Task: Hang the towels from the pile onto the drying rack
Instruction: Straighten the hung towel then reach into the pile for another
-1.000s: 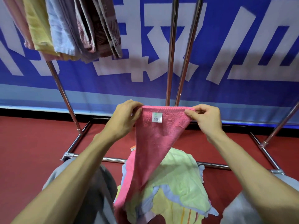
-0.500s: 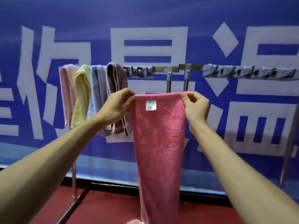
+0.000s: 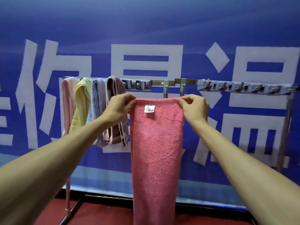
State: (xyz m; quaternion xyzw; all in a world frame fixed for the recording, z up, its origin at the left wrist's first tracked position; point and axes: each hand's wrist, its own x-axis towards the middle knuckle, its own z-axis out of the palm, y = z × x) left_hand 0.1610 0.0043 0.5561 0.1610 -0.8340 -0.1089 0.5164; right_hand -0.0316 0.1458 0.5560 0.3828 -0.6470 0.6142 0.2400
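Pink towel [image 3: 155, 143], one: held up at the centre of view and hanging straight toward 6 o'clock, its lower end past the frame edge; a white label [image 3: 149, 108] sits just under the top hem. Left grip [image 3: 119, 108]: fingers and thumb closed in a pinch on the hem's corner at 9 o'clock. Right grip [image 3: 194, 108]: likewise pinched tight on the opposite corner at 3 o'clock, the hem stretched level between the two. Drying rack [image 3: 162, 82]: its metal top rail runs across just above the hem at 12 o'clock; the held towel is in front of the rail, not yet over it. Draped on the rail at 10 o'clock of the held towel, side by side: pale pink towel [image 3: 67, 103], yellow towel [image 3: 82, 101], light blue towel [image 3: 97, 101], mauve towel [image 3: 113, 88], the last partly behind the left grip. Grey peg strip [image 3: 243, 89]: along the rail at 2 o'clock. Behind: blue banner [image 3: 146, 30] with large white characters. At 7 o'clock: red floor [image 3: 105, 215].
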